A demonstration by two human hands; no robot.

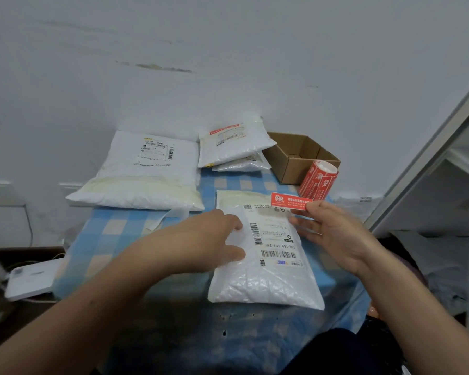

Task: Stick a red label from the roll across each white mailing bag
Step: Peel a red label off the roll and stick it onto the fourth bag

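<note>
Head view: flat white plastic mailing bag (266,255) lies mid-table on the blue-and-white checked cloth (114,231), printed shipping slip facing up. Left hand (214,239) rests on the bag's left edge, fingers spread, gripping nothing. Right hand (333,231) pinches one red paper label (290,202) by its right end, over the bag's far right corner; contact with the bag unclear. Red label roll (318,181) sits just behind, against an open brown cardboard box (295,158). Large white bag (146,180) far left. Two smaller stacked white bags (233,147) far centre, the top one with a red strip across it.
</note>
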